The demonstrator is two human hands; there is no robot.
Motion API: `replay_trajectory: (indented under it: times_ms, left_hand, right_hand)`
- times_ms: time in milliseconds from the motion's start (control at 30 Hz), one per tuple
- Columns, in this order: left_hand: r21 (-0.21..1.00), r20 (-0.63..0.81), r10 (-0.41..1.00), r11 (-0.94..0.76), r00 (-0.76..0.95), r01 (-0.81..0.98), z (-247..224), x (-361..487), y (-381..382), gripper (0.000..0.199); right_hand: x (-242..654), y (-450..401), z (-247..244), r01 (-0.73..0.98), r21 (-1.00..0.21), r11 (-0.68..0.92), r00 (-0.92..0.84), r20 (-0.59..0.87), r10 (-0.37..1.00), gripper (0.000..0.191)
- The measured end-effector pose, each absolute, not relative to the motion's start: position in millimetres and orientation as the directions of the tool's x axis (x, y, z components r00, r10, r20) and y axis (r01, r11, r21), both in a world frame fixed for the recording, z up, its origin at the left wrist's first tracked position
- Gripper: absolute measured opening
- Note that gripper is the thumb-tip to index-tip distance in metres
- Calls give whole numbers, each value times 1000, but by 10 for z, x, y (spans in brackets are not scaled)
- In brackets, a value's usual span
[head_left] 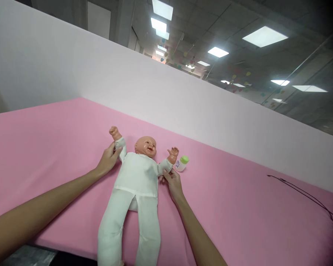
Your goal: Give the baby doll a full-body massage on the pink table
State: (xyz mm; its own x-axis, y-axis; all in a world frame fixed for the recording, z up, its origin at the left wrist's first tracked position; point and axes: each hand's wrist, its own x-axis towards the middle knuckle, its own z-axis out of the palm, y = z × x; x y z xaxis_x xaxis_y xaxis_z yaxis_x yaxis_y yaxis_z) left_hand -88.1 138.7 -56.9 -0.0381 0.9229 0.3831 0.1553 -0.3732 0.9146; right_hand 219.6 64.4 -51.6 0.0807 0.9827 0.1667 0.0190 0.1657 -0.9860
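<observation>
A baby doll with a white cloth body lies on its back on the pink surface, its head toward the white wall and both arms raised. My left hand is closed on the doll's arm at the left of the view, just below its plastic hand. On the other side, my right hand pinches the doll's other sleeve from below, some fingers hidden under it. A small bottle with a green cap lies beside the doll's open plastic hand, touched by neither of my hands.
A white wall runs along the back of the pink surface. Thin black cables lie at the right. Dark floor shows below the front left edge. Ceiling lights hang beyond the wall.
</observation>
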Motion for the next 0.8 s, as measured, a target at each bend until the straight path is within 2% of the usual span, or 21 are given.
replay_trajectory:
  times_ms: [100, 233, 300, 367, 433, 500, 600, 700, 800]
  left_hand:
    - [951, 309, 950, -309, -39, 1, -571, -902, 1436, 43]
    - [892, 441, 894, -446, 75, 71, -544, -895, 1389, 32]
    - [811, 542, 815, -571, 205, 127, -525, -879, 1339, 29]
    - [681, 646, 685, -717, 338, 152, -515, -855, 1296, 38]
    - [560, 717, 570, -814, 401, 155, -519, -829, 1269, 48]
    - [528, 735, 548, -832, 400, 169, -535, -811, 1263, 52]
    - [645, 673, 680, -732, 293, 217, -563, -812, 1287, 40]
    - [810, 532, 842, -538, 95, 233, -580, -842, 1336, 24]
    - [900, 418, 908, -407, -43, 152, -584, -875, 1387, 31]
  right_hand:
    - [2212, 634, -493, 17, -984, 176, 78, 177, 981, 38]
    - [2212, 614, -465, 103, -974, 202, 20, 205, 979, 31]
    - [2212, 605, -452, 165, -954, 250, -57, 244, 968, 29]
    - [2213, 598, -444, 195, -940, 279, -128, 258, 958, 29]
    - [2213, 596, -447, 185, -944, 272, -152, 246, 957, 29]
    - [2209, 601, -463, 164, -952, 258, -117, 241, 964, 32]
    - [2201, 621, -499, 105, -974, 200, -6, 201, 980, 34]
    - [2210, 642, -524, 31, -987, 158, 81, 160, 984, 33]
    - [2228, 650, -527, 23, -984, 176, 116, 178, 977, 38]
